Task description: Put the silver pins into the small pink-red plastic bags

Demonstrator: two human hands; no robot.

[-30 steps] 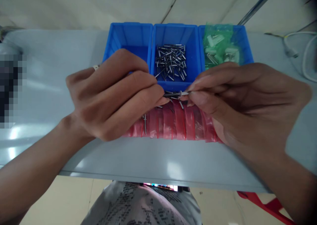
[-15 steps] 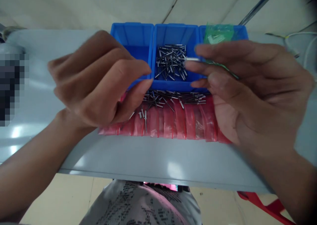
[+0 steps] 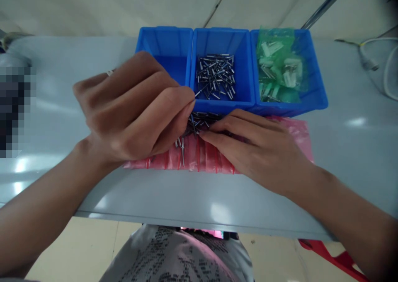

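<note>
Hands at loose rivets [image 3: 203,122]
Left hand [image 3: 130,108] curled at 9 o'clock, grip unclear; right hand [image 3: 255,149] lies open at 3 o'clock on pink plastic bag [image 3: 205,160].

Our left hand [image 3: 130,108] arches knuckles-up, with its fingers curled and its fingertips [image 3: 190,107] angled down toward our right hand [image 3: 255,149]. That hand lies flatter, palm down, its fingers extended inward and ending just beside the left fingertips. Our left forearm [image 3: 40,199] and right forearm [image 3: 342,207] slope in from the lower corners, meeting the hands at gently bent wrists.
</note>
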